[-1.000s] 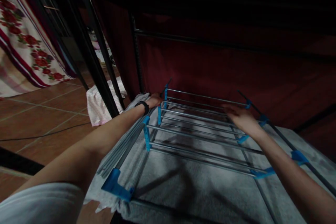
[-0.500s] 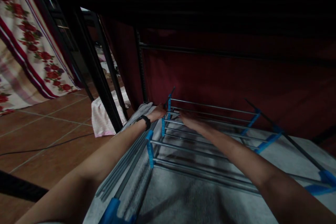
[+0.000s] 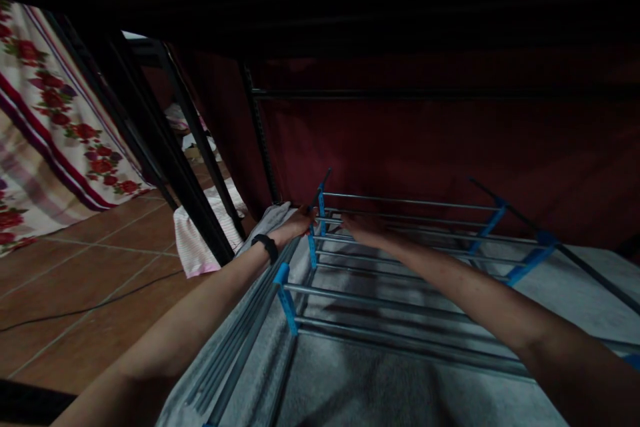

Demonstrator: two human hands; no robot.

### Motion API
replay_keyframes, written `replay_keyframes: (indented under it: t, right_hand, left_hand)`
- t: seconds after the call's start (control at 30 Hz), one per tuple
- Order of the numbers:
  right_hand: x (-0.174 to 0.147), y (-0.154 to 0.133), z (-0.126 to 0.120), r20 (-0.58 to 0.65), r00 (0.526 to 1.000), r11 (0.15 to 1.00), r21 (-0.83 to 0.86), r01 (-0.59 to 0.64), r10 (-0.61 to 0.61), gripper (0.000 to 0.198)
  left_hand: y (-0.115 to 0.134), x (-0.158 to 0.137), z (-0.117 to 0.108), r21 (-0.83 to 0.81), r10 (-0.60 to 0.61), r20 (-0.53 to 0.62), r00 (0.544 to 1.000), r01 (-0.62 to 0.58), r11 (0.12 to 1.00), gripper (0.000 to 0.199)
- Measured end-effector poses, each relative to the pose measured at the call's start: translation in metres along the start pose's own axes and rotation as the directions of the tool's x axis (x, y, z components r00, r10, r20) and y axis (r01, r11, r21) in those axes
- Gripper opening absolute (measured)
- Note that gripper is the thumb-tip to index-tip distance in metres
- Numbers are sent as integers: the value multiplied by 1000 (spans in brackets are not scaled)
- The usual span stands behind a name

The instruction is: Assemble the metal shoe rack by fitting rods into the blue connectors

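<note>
A partly assembled rack of metal tubes and blue plastic brackets (image 3: 286,300) lies on a grey cloth. My left hand (image 3: 296,223), with a dark band at the wrist, has its fingers closed at a blue bracket on the rack's far left side. Just right of it, my right hand (image 3: 364,232) reaches over the rack, fingers curled on a metal tube (image 3: 330,220) whose left end meets that bracket. The fingertips of both hands are small and dim. Several loose tubes (image 3: 235,340) lie side by side under my left forearm.
Around the grey cloth (image 3: 380,380) stand dark metal posts (image 3: 190,180), with a dark red curtain (image 3: 400,147) behind. A dark surface hangs low overhead. To the left are a striped cloth (image 3: 203,233), a tiled floor (image 3: 100,340), a cable (image 3: 90,307) and a flowered sheet (image 3: 65,127).
The view has shifted slightly, so the rack's right side sits further right. Both hands stay at the same far-left bracket and tube, with little visible movement.
</note>
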State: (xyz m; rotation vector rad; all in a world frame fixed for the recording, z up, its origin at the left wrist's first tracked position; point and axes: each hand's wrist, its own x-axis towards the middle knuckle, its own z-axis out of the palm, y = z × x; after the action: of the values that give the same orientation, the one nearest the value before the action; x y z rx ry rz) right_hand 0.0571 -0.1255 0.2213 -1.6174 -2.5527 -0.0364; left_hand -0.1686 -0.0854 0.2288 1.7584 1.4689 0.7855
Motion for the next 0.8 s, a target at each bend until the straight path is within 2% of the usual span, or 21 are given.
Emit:
replay_keyframes:
  t: [0.23,0.57,0.7,0.8]
  right_hand:
    - [-7,-6,-1,44,998,998,32,51,-53,37]
    - [-5,-6,-7,43,999,994,112,5,-10,32]
    - [-4,-7,-9,-3,1000,996,89,-23,23,30]
    - [-3,-7,-10,26,1000,997,72,-9,7,31]
  left_hand:
    - [1,-1,-3,0,7,41,999,-7,1000,25]
    - [12,-11,-4,25,-19,6,1000,19,1000,20]
    - [12,-11,-4,38,-4,10,1000,4,999,27]
    - [11,-10,-5,77,-12,6,1000,11,997,32]
